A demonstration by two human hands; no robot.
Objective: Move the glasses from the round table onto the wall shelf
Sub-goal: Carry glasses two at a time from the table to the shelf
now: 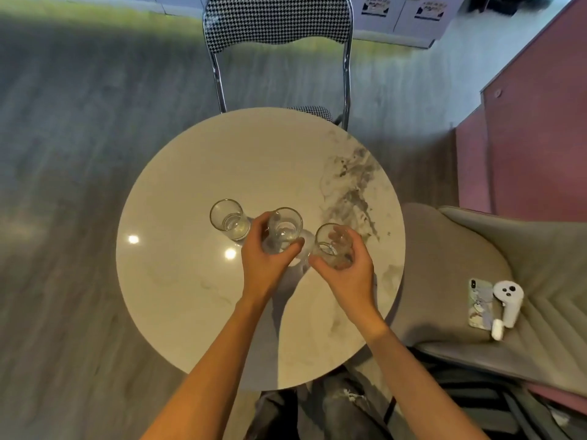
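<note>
Three clear glasses with thin gold rims stand in a row on the round marble table (197,173). My left hand (265,265) wraps around the middle glass (286,227), thumb on its right side. The right glass (333,241) is gripped by my right hand (347,274), with fingers behind it and thumb in front. Untouched, the left glass (229,219) stands just left of my left hand. Whether the two held glasses rest on the tabletop or are lifted, I cannot tell. No wall shelf is in view.
A houndstooth chair (276,23) with chrome legs stands at the table's far side. On the grey upholstered seat (476,246) to the right lie a phone (479,308) and a white controller (508,301). A pink cabinet (533,128) fills the right edge.
</note>
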